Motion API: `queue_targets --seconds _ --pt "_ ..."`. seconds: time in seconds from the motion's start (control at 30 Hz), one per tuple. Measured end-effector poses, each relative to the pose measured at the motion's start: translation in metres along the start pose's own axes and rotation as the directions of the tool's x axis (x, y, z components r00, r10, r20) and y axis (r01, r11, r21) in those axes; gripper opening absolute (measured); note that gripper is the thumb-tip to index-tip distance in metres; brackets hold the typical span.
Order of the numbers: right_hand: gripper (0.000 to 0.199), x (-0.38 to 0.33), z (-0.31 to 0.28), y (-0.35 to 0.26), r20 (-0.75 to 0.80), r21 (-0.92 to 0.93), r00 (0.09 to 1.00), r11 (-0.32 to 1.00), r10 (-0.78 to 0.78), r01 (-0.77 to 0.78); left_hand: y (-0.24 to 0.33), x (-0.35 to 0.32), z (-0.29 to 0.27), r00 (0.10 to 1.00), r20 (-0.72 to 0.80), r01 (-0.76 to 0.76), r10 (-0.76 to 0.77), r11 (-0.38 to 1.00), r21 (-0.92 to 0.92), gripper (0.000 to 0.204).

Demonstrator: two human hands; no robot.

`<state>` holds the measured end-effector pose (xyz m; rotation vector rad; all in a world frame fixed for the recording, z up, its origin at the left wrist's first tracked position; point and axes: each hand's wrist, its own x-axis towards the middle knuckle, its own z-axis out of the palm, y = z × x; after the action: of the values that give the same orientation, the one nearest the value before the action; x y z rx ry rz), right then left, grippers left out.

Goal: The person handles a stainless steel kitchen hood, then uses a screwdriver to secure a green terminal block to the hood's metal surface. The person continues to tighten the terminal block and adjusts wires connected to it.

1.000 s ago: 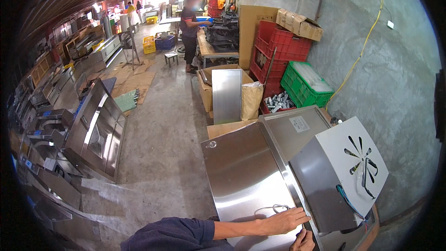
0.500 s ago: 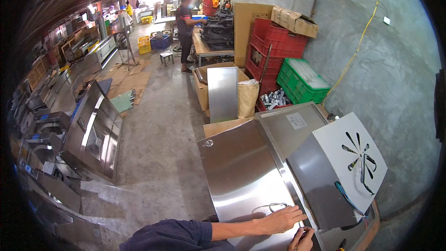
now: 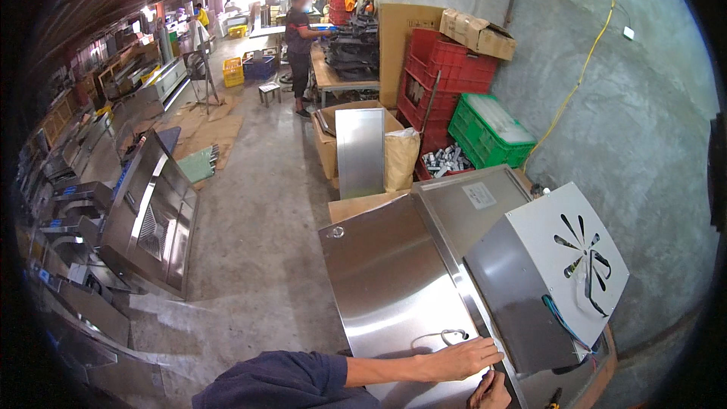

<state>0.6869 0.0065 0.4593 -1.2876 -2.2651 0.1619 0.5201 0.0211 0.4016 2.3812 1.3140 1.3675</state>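
My left hand [image 3: 463,358] reaches across a shiny stainless steel panel [image 3: 394,265]. Its fingers are closed together at the strip along the panel's right edge. Just below it, my right hand [image 3: 492,392] is pinched close to the same strip, partly cut off by the frame's lower edge. Whatever the fingertips hold is too small or hidden to make out. A thin grey cable [image 3: 454,333] loops up from the panel beside my left hand. Right of the strip sits a grey metal box [image 3: 503,276] with a pale slotted plate [image 3: 581,246] on it.
A yellow-handled tool [image 3: 556,396] lies right of my right hand. Green crate [image 3: 492,136], red crates [image 3: 432,83] and a cardboard box [image 3: 327,153] stand beyond the panel. Steel hoods [image 3: 155,220] line the left. A person [image 3: 299,45] stands at a far bench.
My right hand has come up slightly toward my left fingertips. My left hand stays at the strip with little movement. The whole view has shifted slightly.
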Motion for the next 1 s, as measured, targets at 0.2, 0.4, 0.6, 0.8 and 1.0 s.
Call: queue_targets --seconds 0.2,0.4,0.6,0.8,1.0 --pt "0.027 -0.001 -0.002 -0.001 0.063 0.126 0.993 0.986 0.102 -0.109 0.002 -0.001 0.0 1.0 -0.009 0.015 -0.015 1.0 -0.011 0.039" --pt "0.045 0.006 -0.016 -0.014 0.258 0.306 0.917 0.875 0.303 -0.376 0.0 -0.005 0.007 0.999 -0.046 0.011 -0.011 1.0 0.019 0.038" --pt "0.043 0.003 -0.012 -0.008 0.289 0.336 0.905 0.852 0.312 -0.401 -0.001 -0.008 0.013 0.999 -0.045 0.019 -0.021 0.999 -0.031 0.035" --pt "0.023 -0.006 0.004 -0.008 -0.001 -0.088 1.0 0.996 -0.029 0.029 -0.004 -0.004 0.0 0.995 0.098 0.004 -0.007 1.0 0.028 0.035" --pt "0.023 -0.004 -0.009 -0.019 0.054 0.093 0.989 0.985 0.139 -0.144 -0.002 -0.005 0.002 0.997 0.083 0.009 -0.005 0.999 -0.04 0.035"
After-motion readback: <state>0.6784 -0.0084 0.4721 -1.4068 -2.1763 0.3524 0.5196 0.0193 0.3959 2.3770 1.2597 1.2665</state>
